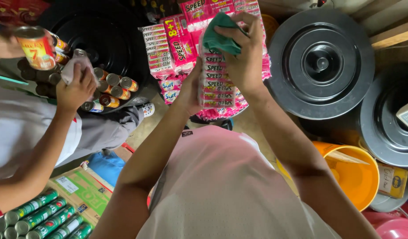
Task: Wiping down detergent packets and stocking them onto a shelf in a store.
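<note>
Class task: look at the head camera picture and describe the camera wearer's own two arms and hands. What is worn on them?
Both arms are bare from the shoulder down: no sleeves show. The left hand and right hand wear no gloves, and no rings, watch or bracelets can be seen. The torso is covered by a pale pink top of finely textured fabric.

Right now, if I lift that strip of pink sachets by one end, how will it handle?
The strip of pink sachets would probably flop and swing, since it is thin joined packets. It looks light for its size. The left hand steadies it from behind while the right hand presses a green cloth on it.
</note>
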